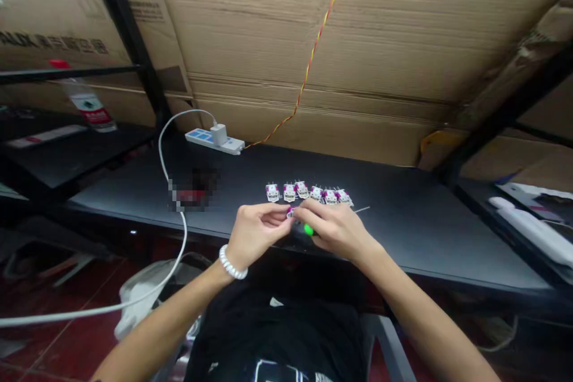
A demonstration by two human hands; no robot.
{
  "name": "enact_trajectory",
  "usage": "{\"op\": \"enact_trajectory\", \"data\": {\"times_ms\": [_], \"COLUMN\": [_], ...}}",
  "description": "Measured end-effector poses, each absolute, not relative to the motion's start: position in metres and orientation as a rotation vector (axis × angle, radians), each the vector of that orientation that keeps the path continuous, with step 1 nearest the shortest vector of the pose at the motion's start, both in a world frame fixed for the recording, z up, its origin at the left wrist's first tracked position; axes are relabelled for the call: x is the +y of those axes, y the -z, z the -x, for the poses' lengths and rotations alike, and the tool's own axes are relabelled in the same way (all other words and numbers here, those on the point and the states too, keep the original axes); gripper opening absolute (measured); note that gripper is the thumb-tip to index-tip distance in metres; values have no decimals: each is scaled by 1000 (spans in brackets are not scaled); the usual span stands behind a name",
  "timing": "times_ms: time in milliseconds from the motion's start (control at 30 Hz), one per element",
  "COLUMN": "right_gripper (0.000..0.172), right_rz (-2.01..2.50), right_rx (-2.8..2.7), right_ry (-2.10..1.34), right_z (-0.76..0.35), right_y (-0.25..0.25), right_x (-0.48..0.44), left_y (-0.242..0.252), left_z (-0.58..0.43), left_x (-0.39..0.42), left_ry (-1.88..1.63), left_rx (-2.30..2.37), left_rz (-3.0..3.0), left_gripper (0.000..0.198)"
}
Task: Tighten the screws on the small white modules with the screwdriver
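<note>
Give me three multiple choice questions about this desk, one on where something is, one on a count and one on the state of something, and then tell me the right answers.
1. Where is the white bead bracelet?
A. On the left wrist
B. On the right wrist
C. On the desk

2. How many white and magenta modules stand in the row on the black desk?
A. Three
B. Six
C. Ten

3. What state is the white plug in?
A. Seated in the power strip
B. Lying loose on the desk
C. Dangling from its cable

Answers:
1. A, it circles the wrist behind the left hand.
2. B, six sit side by side in the row.
3. A, it stands on the strip with its white cable leading away.
</note>
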State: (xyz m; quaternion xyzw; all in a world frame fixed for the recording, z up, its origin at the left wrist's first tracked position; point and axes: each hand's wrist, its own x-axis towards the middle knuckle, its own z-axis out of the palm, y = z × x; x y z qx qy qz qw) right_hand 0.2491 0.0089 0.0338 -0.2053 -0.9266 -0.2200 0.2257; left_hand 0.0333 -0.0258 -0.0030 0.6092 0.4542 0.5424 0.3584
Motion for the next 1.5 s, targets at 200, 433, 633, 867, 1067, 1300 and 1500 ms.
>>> {"op": "enact_trajectory", "data": {"times_ms": [200, 433, 633, 867, 1067, 1300, 1500], "right_gripper": [31, 27, 14, 14, 21, 9, 14], "right_rz": [286, 204, 626, 708, 663, 722, 729], "right_rx": [-2659, -2821, -2644, -2475, -2522, -2368, -2381], "right_ry": [883, 788, 288, 95, 235, 51, 81], "right_z": [-253, -258, -250, -238, -240, -238, -232], "right_y": [-46, -61, -51, -44, -43, -42, -33], "right_x": [20, 33, 21, 7, 7, 7, 7], "left_y": [-2, -5, -8, -10, -8, -9, -9], "left_z": [-27, -23, -31, -31, -31, -32, -33], "left_x": [-21, -18, -29, -36, -34, -35, -36], "left_ry": [-1222, -1109, -1364, -1506, -1475, -1522, -1549], "left_rx": [1150, 1125, 1151, 1239, 1199, 1245, 1247], "left_rz": [-1466, -1395, -1481, -1650, -1637, -1689, -1715], "left_gripper": [33, 39, 33, 24, 26, 22, 21]}}
